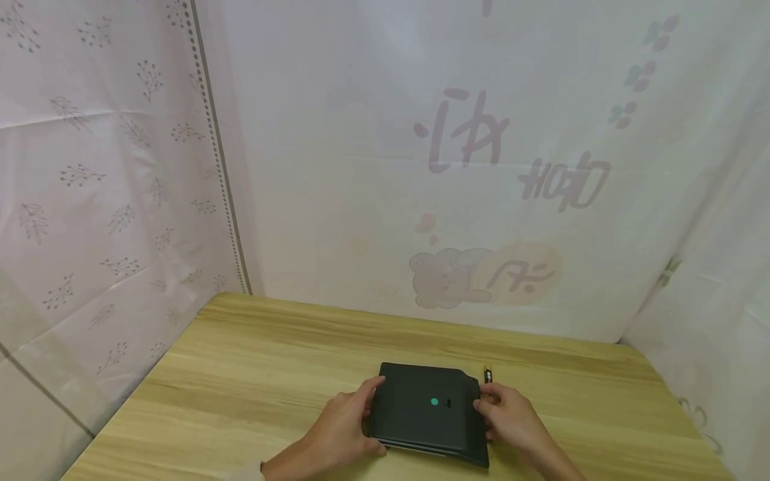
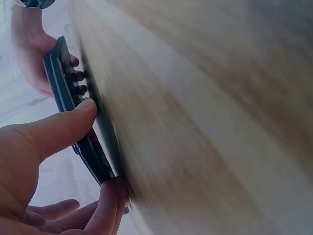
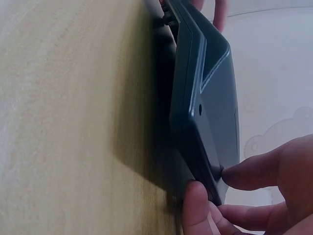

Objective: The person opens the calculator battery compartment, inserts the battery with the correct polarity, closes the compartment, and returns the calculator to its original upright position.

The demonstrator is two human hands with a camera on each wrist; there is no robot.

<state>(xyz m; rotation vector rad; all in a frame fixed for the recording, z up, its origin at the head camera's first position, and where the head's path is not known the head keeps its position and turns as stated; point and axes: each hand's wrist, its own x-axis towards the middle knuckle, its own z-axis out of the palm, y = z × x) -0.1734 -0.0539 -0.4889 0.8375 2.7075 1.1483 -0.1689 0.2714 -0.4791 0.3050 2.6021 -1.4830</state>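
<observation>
A flat black plastic device (image 1: 415, 407) lies back side up between both hands, with a green dot and a small latch-like mark on its back. My left hand (image 1: 343, 424) grips its left edge, and the thumb (image 2: 68, 125) shows on its near side in the left wrist view. At the right edge my right hand (image 1: 511, 414) pinches the device between thumb and fingers. The right wrist view shows the device's edge (image 3: 186, 98) raised above the table, casting a shadow. Its underside is mostly hidden.
A small black-and-copper battery (image 1: 488, 374) lies on the wood-grain table (image 1: 271, 374), just beyond the right hand. White printed curtains (image 1: 361, 167) hang behind the table and at both sides.
</observation>
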